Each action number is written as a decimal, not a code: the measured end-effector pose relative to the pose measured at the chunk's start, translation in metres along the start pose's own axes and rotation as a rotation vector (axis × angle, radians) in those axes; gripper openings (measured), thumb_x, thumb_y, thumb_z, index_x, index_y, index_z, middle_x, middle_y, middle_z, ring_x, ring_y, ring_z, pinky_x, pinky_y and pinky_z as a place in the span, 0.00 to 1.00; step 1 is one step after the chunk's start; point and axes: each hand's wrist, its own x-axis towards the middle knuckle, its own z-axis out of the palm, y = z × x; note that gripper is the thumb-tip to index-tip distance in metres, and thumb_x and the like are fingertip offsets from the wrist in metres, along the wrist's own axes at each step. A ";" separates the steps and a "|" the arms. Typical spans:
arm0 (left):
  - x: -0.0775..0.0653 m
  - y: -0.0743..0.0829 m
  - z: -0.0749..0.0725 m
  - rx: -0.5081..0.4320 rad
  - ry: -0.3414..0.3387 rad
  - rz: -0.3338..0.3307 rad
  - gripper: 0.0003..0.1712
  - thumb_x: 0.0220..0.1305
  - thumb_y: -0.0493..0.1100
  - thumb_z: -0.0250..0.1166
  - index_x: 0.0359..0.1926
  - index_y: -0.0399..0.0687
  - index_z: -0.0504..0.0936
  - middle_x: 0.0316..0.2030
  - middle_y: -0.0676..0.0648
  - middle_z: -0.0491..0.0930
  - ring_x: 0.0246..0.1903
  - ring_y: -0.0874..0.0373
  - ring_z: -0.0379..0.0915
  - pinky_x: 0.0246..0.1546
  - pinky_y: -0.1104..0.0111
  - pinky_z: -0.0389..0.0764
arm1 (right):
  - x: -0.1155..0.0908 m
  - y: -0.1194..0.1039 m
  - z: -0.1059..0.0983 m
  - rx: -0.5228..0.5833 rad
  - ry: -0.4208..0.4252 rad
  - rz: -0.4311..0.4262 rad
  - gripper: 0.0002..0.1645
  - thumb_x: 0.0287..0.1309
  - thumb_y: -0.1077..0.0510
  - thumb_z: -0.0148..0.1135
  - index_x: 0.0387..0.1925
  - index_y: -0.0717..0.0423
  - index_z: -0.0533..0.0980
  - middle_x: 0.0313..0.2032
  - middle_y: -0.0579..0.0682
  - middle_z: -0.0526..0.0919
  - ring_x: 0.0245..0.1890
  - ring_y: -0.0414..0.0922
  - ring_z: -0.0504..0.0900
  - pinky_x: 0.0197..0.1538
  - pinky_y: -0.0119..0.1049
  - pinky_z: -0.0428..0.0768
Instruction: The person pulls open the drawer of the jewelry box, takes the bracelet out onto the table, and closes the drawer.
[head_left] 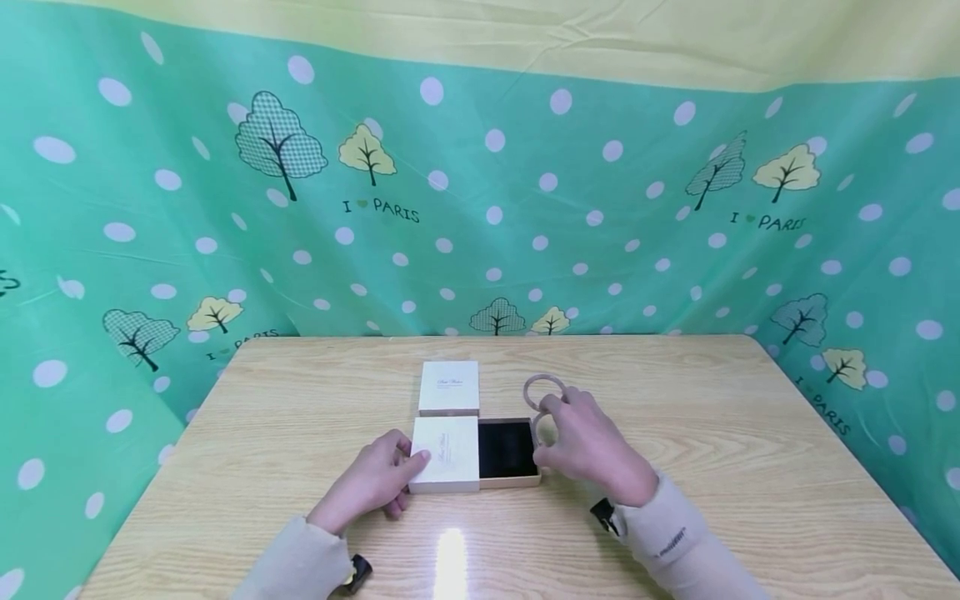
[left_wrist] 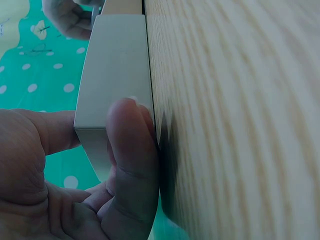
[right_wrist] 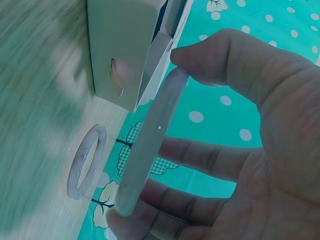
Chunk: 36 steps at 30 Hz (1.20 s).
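Observation:
My left hand grips the left end of a white box, its thumb on the lid and its fingers along the side. From the right end of this box a drawer with a black lining is pulled out. Between thumb and fingertips my right hand holds a pale bangle beside the drawer's outer end. In the right wrist view the bangle is tilted, close to the drawer end with its small slot. A second pale bangle lies on the table just behind.
Another white box with printed lettering stands directly behind the first one. The wooden table reaches back to a green dotted curtain, which also hangs along both sides.

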 end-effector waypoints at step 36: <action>0.000 -0.001 0.000 0.022 0.004 -0.015 0.27 0.68 0.55 0.57 0.51 0.34 0.68 0.20 0.43 0.76 0.12 0.54 0.74 0.13 0.65 0.79 | 0.001 0.015 0.008 -0.014 -0.079 0.004 0.30 0.27 0.53 0.79 0.39 0.49 0.77 0.39 0.51 0.73 0.39 0.50 0.69 0.38 0.40 0.74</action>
